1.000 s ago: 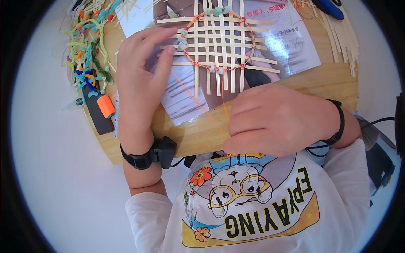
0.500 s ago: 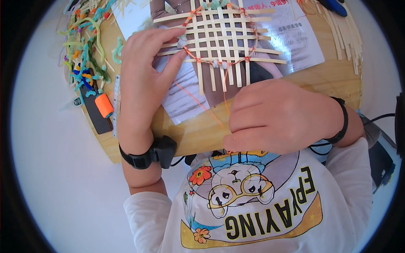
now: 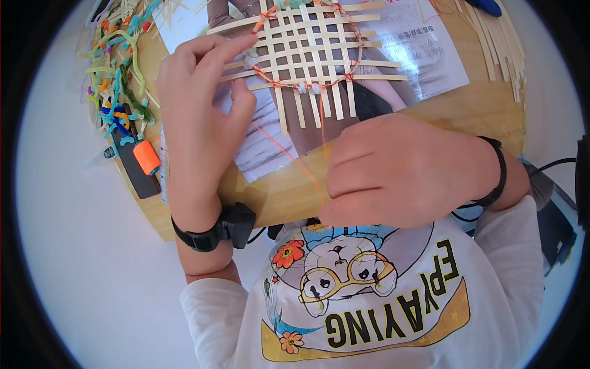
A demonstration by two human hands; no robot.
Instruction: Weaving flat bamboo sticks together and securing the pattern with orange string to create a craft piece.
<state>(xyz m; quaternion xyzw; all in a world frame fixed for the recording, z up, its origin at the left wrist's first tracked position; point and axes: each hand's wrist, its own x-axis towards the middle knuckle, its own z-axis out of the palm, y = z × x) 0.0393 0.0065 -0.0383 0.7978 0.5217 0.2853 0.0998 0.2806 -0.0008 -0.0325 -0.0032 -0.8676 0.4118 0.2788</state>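
Observation:
A woven lattice of pale flat strips [image 3: 316,56] lies at the far middle of the table, with a ring of orange thread and small white and teal fuzzy bits around it. At its left edge is my left hand [image 3: 200,92], its thumb and fingers apart, the forefinger touching the rim. Closer to me, my right hand [image 3: 393,172] is closed in a fist, thumb side down, on orange thread [image 3: 324,132]. That thread runs taut from the lattice's near rim to the fist; a second length slants in from the left. The thread's end is hidden by the fist.
A glossy printed sheet [image 3: 452,67] lies under the lattice. Tangled coloured pipe cleaners [image 3: 117,86], an orange thread spool [image 3: 146,157] and a dark bar [image 3: 142,186] sit at left. Loose flat strips [image 3: 485,37] and a blue-handled tool [image 3: 488,6] lie far right.
The lattice has shifted slightly left and up in the picture. My left thumb has come away from the lattice's rim, opening wider from the forefinger. My right fist still holds the thread.

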